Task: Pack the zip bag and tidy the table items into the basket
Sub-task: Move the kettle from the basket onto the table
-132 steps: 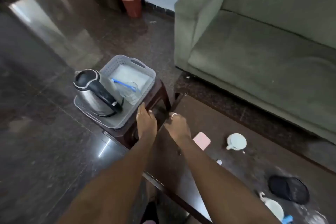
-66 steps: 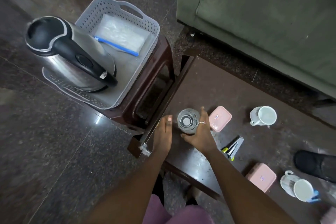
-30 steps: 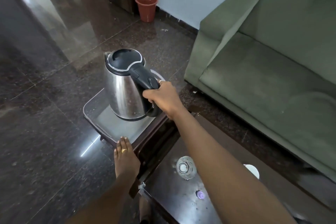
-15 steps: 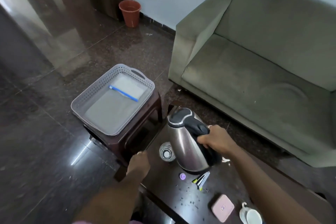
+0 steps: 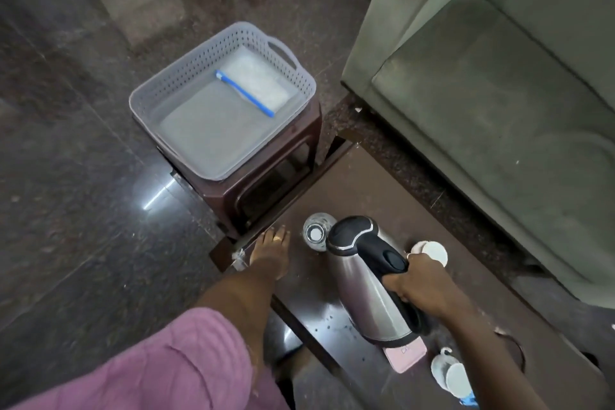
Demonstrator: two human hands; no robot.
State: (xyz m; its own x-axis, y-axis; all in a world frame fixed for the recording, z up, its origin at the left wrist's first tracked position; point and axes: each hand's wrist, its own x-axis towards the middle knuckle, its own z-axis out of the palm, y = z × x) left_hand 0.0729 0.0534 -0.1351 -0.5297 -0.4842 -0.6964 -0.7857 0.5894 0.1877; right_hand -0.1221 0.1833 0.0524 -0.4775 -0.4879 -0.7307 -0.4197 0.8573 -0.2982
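Note:
A grey perforated basket [image 5: 166,90] sits on a dark brown stool [image 5: 266,173]. Inside it lies a clear zip bag [image 5: 256,80] with a blue zipper strip. My right hand [image 5: 419,286] grips the black handle of a steel kettle [image 5: 366,296], which stands on or just above the dark table [image 5: 359,183]. My left hand [image 5: 271,250] rests flat on the table's left corner. A clear glass [image 5: 316,235] stands between my left hand and the kettle.
A pink lidded box [image 5: 406,356] lies partly under the kettle. One white cup [image 5: 431,251] sits behind my right hand, another white cup [image 5: 451,376] at the lower right. A green sofa [image 5: 499,93] borders the table on the right. Dark polished floor lies on the left.
My right hand has lifted the kettle out of the basket and brought it down over the table, beside the glass. The basket now holds only the zip bag. My left hand stays at the table corner.

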